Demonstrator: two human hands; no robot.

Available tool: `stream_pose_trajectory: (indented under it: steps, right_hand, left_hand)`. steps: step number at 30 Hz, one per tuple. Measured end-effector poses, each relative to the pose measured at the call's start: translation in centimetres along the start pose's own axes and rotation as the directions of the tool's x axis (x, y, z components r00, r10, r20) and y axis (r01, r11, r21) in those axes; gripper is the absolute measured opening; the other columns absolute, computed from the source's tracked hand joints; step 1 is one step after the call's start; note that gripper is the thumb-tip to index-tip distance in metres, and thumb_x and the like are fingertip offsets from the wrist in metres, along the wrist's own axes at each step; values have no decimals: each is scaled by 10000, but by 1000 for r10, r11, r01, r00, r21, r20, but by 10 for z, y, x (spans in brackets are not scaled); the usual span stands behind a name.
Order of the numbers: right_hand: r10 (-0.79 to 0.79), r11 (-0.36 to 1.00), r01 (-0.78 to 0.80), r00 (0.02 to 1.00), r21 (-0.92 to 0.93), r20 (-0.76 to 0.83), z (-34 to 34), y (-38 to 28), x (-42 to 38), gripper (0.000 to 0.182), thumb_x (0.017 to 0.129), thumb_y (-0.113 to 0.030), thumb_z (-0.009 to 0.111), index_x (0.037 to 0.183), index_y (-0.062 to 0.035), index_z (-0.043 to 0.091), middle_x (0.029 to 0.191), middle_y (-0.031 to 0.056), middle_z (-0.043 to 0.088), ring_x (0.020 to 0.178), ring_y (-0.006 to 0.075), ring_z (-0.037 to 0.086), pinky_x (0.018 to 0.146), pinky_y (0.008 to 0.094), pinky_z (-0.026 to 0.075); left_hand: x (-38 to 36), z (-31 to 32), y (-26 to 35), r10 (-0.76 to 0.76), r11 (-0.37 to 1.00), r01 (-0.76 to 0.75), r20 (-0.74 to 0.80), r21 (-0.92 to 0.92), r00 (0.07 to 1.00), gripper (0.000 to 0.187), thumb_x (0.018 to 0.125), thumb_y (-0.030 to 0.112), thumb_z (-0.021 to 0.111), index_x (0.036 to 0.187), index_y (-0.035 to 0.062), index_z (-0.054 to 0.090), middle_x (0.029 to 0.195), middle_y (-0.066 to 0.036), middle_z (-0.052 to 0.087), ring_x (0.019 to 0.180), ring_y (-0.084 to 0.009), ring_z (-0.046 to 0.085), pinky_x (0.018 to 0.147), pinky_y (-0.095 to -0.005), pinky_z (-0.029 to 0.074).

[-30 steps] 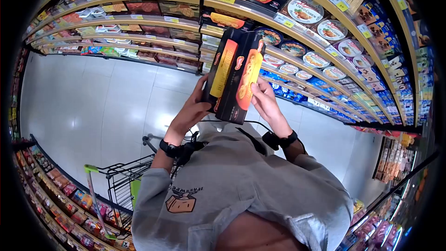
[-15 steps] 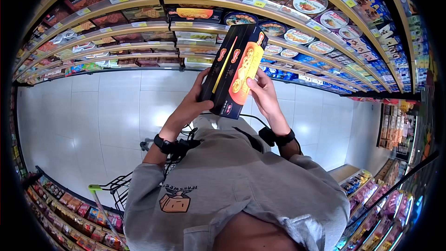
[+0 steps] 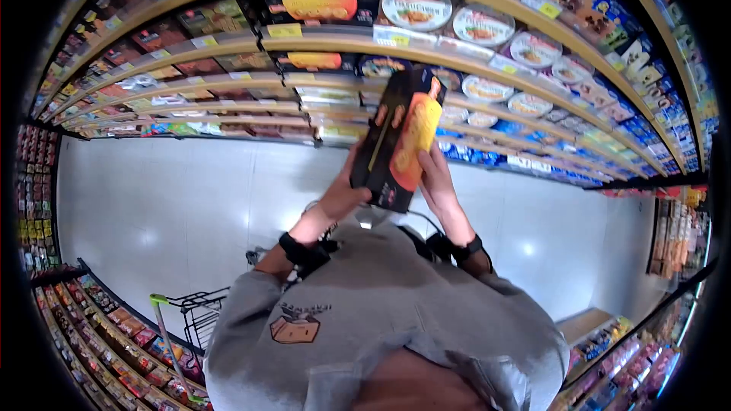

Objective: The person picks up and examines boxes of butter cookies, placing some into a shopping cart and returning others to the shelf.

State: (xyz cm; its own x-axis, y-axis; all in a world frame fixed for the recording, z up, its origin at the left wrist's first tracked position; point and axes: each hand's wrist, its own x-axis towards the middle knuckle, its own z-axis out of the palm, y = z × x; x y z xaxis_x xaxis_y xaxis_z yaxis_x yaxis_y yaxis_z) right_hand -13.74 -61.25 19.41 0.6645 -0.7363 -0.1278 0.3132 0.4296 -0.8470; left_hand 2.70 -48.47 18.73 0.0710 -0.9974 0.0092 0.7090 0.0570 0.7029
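Between my two hands is a long black box (image 3: pixel 384 141) with a yellow and orange picture panel on its right face, tilted with its top end toward the shelves. My left hand (image 3: pixel 343 194) grips its lower left side, the thumb on the near corner. On the right side, my right hand (image 3: pixel 438 175) holds the box near the orange panel. The print on the box is blurred. Similar boxes with an orange panel (image 3: pixel 320 7) lie on the shelf beyond, beside round tubs (image 3: pixel 416 7) with white lids.
Shelves of packaged goods with price tags (image 3: pixel 285 31) curve across the far side. A shopping cart with a green handle (image 3: pixel 159 299) stands at my lower left. More stocked shelves (image 3: pixel 129 354) are behind it. Pale floor (image 3: pixel 167 198) lies between the shelves.
The view has shifted, so shelves, hands and box appear lower in the picture. The box looks turned slightly, with less of its print readable. Both hands still hold it.
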Motion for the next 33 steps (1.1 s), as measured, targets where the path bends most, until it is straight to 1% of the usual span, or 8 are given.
stream_pose_trajectory:
  steps: [1, 8, 16, 18, 22, 28, 29, 33]
  right_hand:
    - [-11, 995, 10, 1000, 97, 14, 5, -5, -4, 492, 1008, -153, 461, 1457, -48, 290, 1423, 71, 415, 1321, 170, 388, 1108, 311, 290]
    - [54, 978, -45, 998, 206, -41, -2, -2, 11, 478, 1039, -313, 365, 1424, -34, 319, 1389, 89, 441, 1279, 182, 439, 1083, 346, 350]
    - [15, 995, -6, 995, 101, -94, 47, 30, 62, 486, 1042, -318, 358, 1443, -67, 246, 1408, 102, 407, 1280, 209, 439, 1067, 384, 375]
    - [-65, 987, 74, 996, 140, -67, 77, 41, 74, 505, 1033, -300, 394, 1457, -96, 212, 1425, 92, 378, 1312, 217, 399, 1083, 391, 353]
    - [-57, 995, 66, 991, -76, 123, 104, 45, 88, 660, 970, -447, 490, 1478, -110, 237, 1462, 71, 368, 1335, 230, 377, 1114, 406, 295]
    - [-123, 971, 113, 992, -213, -34, 132, 18, 126, 741, 896, -611, 506, 1444, -140, 339, 1440, 78, 412, 1302, 281, 421, 1081, 475, 352]
    - [-73, 975, 72, 997, -211, 3, 127, 18, 126, 734, 892, -611, 512, 1438, -147, 353, 1434, 76, 419, 1274, 280, 453, 1054, 474, 383]
    - [21, 909, 15, 996, -417, 82, 112, 13, 134, 738, 865, -592, 577, 1403, -132, 367, 1327, 74, 510, 1171, 249, 538, 1006, 447, 419]
  left_hand:
    - [6, -6, -14, 40, 999, -40, 18, -8, 999, 1168, 683, 174, 852, 1525, 124, 45, 1517, -66, 258, 1382, -181, 286, 1122, -336, 267]
    - [32, 31, 12, 8, 905, 37, -105, 424, 994, 906, 839, 131, 659, 1521, 49, 68, 1514, -120, 257, 1390, -209, 259, 1141, -333, 200]
    - [32, -5, 96, 185, 655, -180, 75, 734, 980, 1067, 665, 260, 854, 1459, -7, 192, 1365, -172, 425, 1265, -230, 415, 1063, -345, 335]
    - [19, -29, 94, 232, 595, 44, -224, 802, 946, 1071, 635, 262, 864, 1450, 7, 218, 1292, -168, 472, 1209, -232, 463, 1041, -344, 357]
    - [-9, -65, 163, 369, 668, -72, -245, 741, 896, 1071, 604, 254, 847, 1457, 46, 234, 1163, -178, 540, 1038, -269, 579, 904, -364, 470]
    - [-35, -115, 203, 570, 726, -303, -295, 617, 766, 959, 594, 130, 757, 1443, 87, 313, 1124, -90, 588, 1011, -180, 573, 876, -329, 437]
    - [-40, -124, 208, 514, 737, -263, -265, 622, 816, 976, 579, 68, 653, 1462, 16, 241, 1377, -121, 434, 1161, -218, 532, 951, -335, 466]
    - [-25, -123, 193, 534, 837, -415, -363, 356, 764, 915, 674, 104, 655, 1472, 21, 214, 1374, -122, 431, 1251, -238, 458, 1060, -364, 362]
